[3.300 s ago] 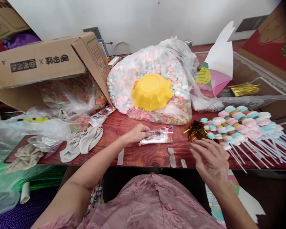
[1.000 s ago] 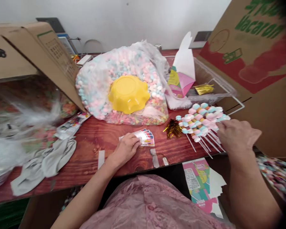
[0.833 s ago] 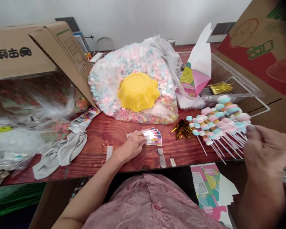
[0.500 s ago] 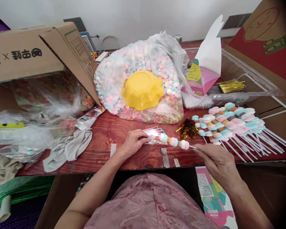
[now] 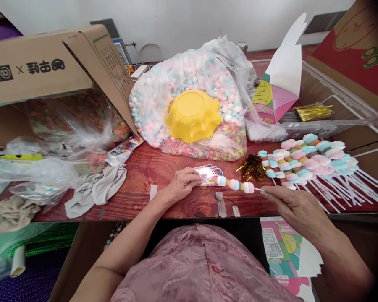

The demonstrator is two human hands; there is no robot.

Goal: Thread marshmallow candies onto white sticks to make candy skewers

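Note:
My right hand (image 5: 291, 205) pinches the white stick of a marshmallow skewer (image 5: 234, 184), threaded with pastel marshmallows and small yellow-brown candies. The skewer lies nearly level, its far tip at the near end of a fanned stack of small printed bags (image 5: 204, 175). At the stack's left end, my left hand (image 5: 183, 184) is closed with thumb and fingers on the top bag. Whether the tip is inside that bag or only over it, I cannot tell. Right of the stack sits a bunch of gold twist ties (image 5: 252, 167), beside a pile of finished-looking marshmallow skewers (image 5: 308, 161).
A yellow scalloped bowl (image 5: 193, 115) sits upside down on a big clear bag of marshmallows and candies (image 5: 151, 100). An open cardboard box (image 5: 78, 63) stands left, grey cloth gloves (image 5: 97, 191) in front. A clear plastic tray (image 5: 343, 90) is at the back right.
The whole view has shifted slightly, with things appearing a little to the right and higher. Both hands keep their grips, and the skewer stays at the bags much as before.

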